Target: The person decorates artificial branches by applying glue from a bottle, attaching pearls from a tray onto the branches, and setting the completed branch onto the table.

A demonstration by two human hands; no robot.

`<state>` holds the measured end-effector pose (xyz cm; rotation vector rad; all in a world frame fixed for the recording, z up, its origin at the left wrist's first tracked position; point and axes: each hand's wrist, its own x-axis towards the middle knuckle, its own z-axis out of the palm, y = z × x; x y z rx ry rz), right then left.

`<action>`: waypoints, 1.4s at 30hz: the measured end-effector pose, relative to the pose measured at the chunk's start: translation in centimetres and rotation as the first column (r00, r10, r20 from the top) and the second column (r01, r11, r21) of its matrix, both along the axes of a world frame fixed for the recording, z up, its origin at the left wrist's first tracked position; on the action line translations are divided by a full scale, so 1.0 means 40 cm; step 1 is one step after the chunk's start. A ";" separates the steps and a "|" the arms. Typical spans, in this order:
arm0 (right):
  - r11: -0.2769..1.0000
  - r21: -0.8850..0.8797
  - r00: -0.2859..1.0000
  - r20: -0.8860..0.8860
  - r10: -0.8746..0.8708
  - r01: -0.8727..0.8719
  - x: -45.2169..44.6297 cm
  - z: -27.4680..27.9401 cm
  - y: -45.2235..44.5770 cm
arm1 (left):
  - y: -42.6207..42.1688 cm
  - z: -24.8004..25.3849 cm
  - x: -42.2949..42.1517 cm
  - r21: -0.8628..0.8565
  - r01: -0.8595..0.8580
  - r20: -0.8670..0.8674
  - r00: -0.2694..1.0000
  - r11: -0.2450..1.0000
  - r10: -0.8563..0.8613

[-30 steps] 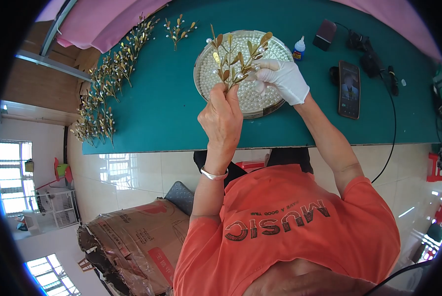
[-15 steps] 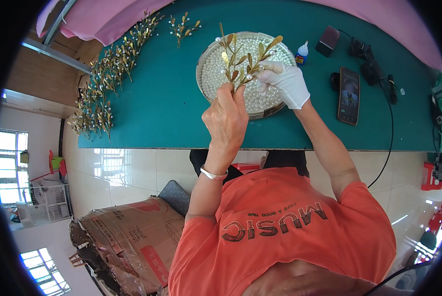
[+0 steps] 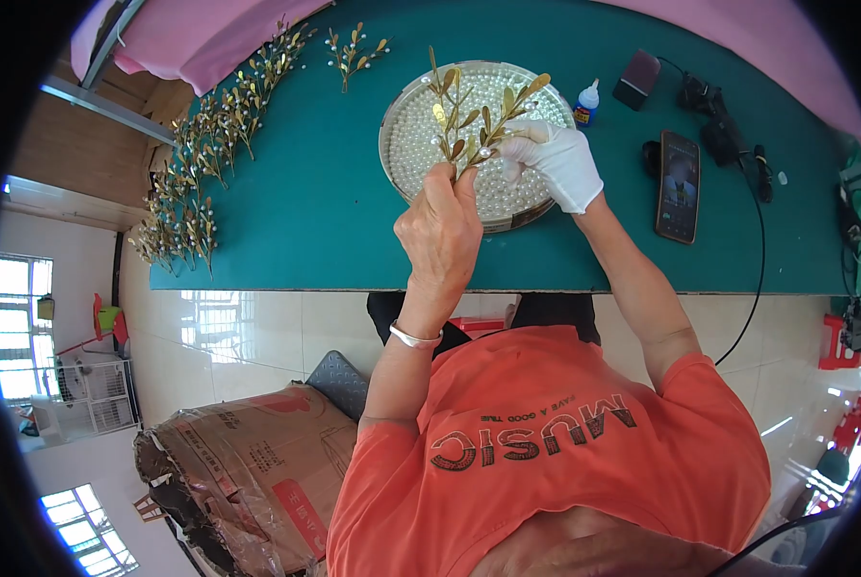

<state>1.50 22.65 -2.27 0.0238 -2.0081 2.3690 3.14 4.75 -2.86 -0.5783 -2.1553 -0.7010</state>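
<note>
Orange shirt [image 3: 546, 433] nearest; bare left hand [image 3: 437, 229] clamps thumb and fingers on the gold sprig [image 3: 470, 118], over the round pearl tray [image 3: 384, 144]! Gloved right hand [image 3: 562, 165] bunches its fingers by 1 branch, exact grip hidden; beyond, 1 glue bottle [image 3: 586, 108], then 1 separate sprig [image 3: 351, 61] farther left

The person [image 3: 584, 539] wears an orange-red "MUSIC" T-shirt [image 3: 546, 462], dark trousers [image 3: 557, 310], white glove [image 3: 567, 171] and silvery bangle [image 3: 415, 339].

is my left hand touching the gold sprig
Touching. The head view shows the left hand pinching the sprig at its lower end.
</note>
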 end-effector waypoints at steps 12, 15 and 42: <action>0.980 0.152 0.992 -0.052 -0.119 0.125 0.021 0.026 -0.027 | -0.004 0.024 0.027 0.498 0.076 0.380 0.876 0.864 -0.296; 0.960 0.237 0.987 -0.088 -0.134 0.152 0.033 0.052 -0.036 | -0.002 0.030 0.025 0.590 0.045 0.428 0.830 0.806 -0.359; 0.992 -0.010 0.982 -0.144 -0.125 0.125 0.028 0.028 -0.003 | -0.034 0.051 0.008 0.749 -0.115 0.558 0.641 0.653 -0.527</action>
